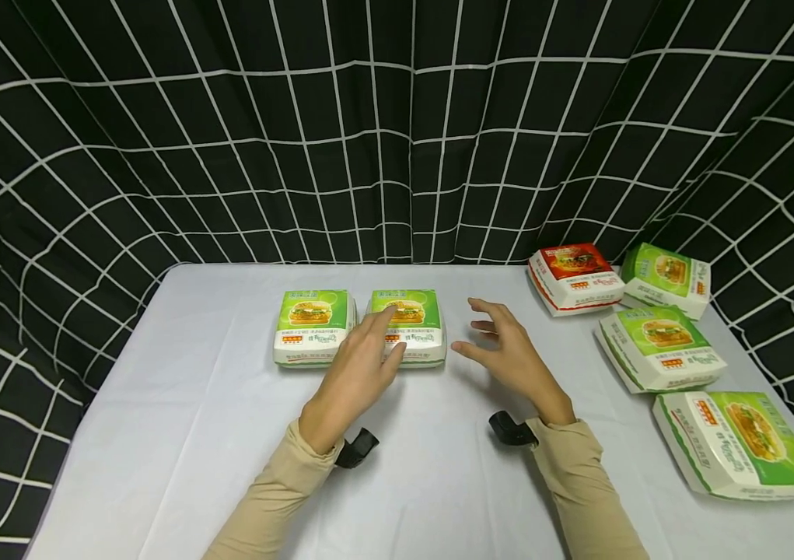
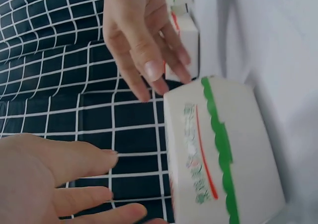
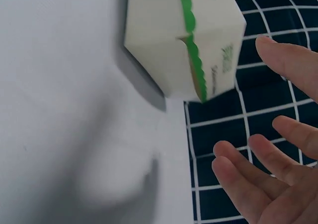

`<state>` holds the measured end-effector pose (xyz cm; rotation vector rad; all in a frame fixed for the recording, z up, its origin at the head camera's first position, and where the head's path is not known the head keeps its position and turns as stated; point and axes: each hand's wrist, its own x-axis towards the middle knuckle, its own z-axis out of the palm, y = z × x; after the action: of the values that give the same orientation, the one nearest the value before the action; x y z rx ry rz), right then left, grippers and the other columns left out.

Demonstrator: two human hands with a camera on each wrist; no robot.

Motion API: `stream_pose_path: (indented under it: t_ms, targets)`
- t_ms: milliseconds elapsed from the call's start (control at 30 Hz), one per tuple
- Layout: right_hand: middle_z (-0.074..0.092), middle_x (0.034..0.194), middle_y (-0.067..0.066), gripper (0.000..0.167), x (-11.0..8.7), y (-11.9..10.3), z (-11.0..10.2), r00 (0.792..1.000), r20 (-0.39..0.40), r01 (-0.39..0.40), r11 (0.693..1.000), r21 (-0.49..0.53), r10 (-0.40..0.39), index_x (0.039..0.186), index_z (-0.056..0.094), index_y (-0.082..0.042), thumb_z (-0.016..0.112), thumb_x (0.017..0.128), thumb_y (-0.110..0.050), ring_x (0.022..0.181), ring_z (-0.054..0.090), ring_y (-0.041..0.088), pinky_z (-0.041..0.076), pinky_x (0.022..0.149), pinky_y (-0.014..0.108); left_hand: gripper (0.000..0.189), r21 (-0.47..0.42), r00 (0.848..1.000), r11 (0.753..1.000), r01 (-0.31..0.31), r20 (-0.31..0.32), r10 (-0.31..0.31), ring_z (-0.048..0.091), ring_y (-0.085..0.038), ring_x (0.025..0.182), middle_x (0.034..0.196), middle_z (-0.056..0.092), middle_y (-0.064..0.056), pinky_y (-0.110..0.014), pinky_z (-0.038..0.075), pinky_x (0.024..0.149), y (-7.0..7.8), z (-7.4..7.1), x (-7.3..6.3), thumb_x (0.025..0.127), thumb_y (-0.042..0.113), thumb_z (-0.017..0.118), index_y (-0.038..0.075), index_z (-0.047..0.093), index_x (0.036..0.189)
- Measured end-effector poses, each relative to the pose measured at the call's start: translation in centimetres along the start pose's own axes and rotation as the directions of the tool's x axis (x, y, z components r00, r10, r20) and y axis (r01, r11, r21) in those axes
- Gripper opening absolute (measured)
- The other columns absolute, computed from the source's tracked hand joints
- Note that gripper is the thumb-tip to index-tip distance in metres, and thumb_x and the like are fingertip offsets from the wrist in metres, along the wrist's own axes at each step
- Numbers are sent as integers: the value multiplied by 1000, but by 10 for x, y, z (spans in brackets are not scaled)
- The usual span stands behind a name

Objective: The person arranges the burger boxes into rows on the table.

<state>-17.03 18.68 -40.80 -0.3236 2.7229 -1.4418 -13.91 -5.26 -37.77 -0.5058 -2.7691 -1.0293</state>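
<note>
Two green-and-white burger boxes stand side by side on the table, a left box [image 1: 309,327] and a right box [image 1: 426,330]. Over the gap between them hovers my left hand [image 1: 356,362], fingers stretched forward, partly covering the right box. My right hand [image 1: 508,358] hangs just right of that box, its fingers spread and loosely bent around nothing. In the left wrist view, a box side [image 2: 213,149] lies beyond the left fingers, apart from them. The right wrist view has a box corner [image 3: 198,45] separated from the right fingers.
At the table's right side sit a red burger box [image 1: 574,276] and three green ones: a back box [image 1: 669,278], a middle box [image 1: 662,346] and a front box [image 1: 739,443]. A black grid-patterned curtain [image 1: 397,155] encloses the white table [image 1: 180,373].
</note>
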Motion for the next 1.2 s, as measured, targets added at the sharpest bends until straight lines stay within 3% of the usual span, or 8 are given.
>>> stream_pose_path:
  t_ms: [333, 567, 867, 1067, 1200]
  targets:
    - [41, 151, 20, 75, 0, 7, -24, 998, -67, 17, 1000, 3, -17, 149, 39, -2, 77, 87, -18, 131, 52, 42, 44, 109, 53, 53, -9, 996, 996, -85, 9, 85, 51, -33, 134, 141, 55, -16, -46, 41, 114, 7, 15, 5, 96, 17, 62, 3, 47, 145]
    - [42, 151, 23, 73, 1, 15, -47, 992, -121, 26, 999, -47, -31, 148, 40, 0, 76, 88, -18, 131, 50, 45, 43, 108, 56, 53, -51, 993, 994, -100, 58, 103, 48, -30, 137, 145, 52, -14, -44, 39, 115, 16, 26, 18, 98, 20, 59, 5, 44, 147]
    - [49, 144, 24, 70, 10, 24, -76, 978, -200, 19, 988, -156, -51, 145, 45, 0, 77, 87, -21, 129, 49, 40, 43, 104, 56, 52, -43, 984, 987, -152, 89, 155, 50, -28, 136, 143, 54, -11, -39, 40, 115, 28, 40, 36, 98, 21, 58, 7, 45, 147]
    - [49, 141, 28, 64, 13, 32, -97, 965, -249, 33, 978, -205, -85, 142, 47, 3, 76, 87, -16, 128, 47, 43, 43, 100, 61, 53, -33, 979, 986, -165, 120, 167, 48, -23, 137, 146, 52, -9, -34, 39, 115, 37, 49, 46, 99, 23, 58, 8, 43, 148]
    - [42, 146, 28, 65, 15, 38, -111, 966, -253, -10, 977, -211, -44, 146, 46, -2, 73, 90, -21, 130, 42, 46, 37, 101, 65, 53, -35, 976, 984, -177, 126, 180, 50, -24, 134, 145, 52, -9, -33, 39, 115, 45, 55, 53, 99, 23, 58, 8, 43, 148]
